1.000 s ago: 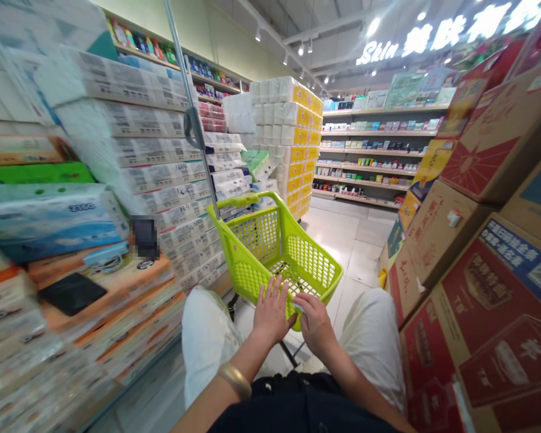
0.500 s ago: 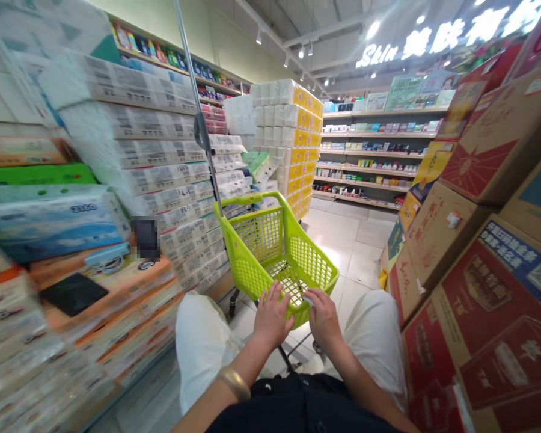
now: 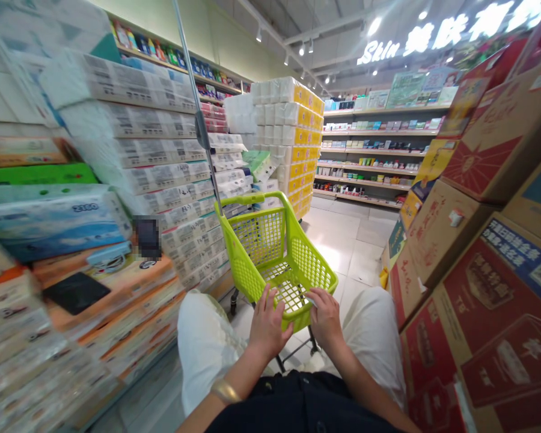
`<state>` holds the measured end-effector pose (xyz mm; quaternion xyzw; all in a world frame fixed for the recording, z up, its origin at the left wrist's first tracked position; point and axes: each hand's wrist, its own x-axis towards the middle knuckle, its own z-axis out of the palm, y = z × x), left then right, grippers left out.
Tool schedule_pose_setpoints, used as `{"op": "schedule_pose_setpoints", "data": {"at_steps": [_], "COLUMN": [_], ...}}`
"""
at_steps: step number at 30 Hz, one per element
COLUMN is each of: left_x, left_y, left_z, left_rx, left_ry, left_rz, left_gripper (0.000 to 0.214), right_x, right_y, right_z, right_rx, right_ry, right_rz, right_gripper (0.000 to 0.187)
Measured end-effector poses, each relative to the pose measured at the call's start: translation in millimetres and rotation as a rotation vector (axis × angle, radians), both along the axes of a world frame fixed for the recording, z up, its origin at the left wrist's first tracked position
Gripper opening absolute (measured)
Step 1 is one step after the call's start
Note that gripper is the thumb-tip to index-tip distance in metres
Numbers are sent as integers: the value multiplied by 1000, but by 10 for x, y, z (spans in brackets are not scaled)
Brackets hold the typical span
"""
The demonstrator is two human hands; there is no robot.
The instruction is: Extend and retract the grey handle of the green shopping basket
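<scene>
A lime-green plastic shopping cart (image 3: pixel 277 252) stands in the aisle right in front of me, its basket empty. My left hand (image 3: pixel 267 322) rests on the near rim of the cart, fingers wrapped over the edge. My right hand (image 3: pixel 325 317) grips the same rim beside it, fingers curled, with a small pale thing I cannot make out pressed under them. A gold bangle (image 3: pixel 225 391) sits on my left wrist. A thin metal pole (image 3: pixel 197 108) rises from the cart's far left corner.
Stacked tissue and paper-roll packs (image 3: pixel 126 174) wall the left side. Red and brown cardboard cartons (image 3: pixel 473 252) pile up on the right. A tall yellow-and-white roll stack (image 3: pixel 293 138) stands ahead, with stocked shelves (image 3: pixel 369 156) behind. Glossy tiled floor (image 3: pixel 347 246) runs between.
The cart has swung a little to the right and drawn slightly nearer, and both hands moved with its rim. The grip looks unchanged.
</scene>
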<state>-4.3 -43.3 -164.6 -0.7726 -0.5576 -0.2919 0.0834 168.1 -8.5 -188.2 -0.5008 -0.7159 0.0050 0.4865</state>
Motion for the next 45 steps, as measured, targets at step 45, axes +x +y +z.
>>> {"op": "schedule_pose_setpoints", "data": {"at_steps": [45], "left_x": [-112], "left_y": [-112], "left_z": [-108], "left_rx": [49], "left_ry": [-162], "left_rz": [-20], "left_gripper": [19], "right_x": [-32], "right_y": [-28], "right_z": [10], "right_rx": [2], "right_ry": [63], "right_rz": [-4], "right_gripper": [36]}}
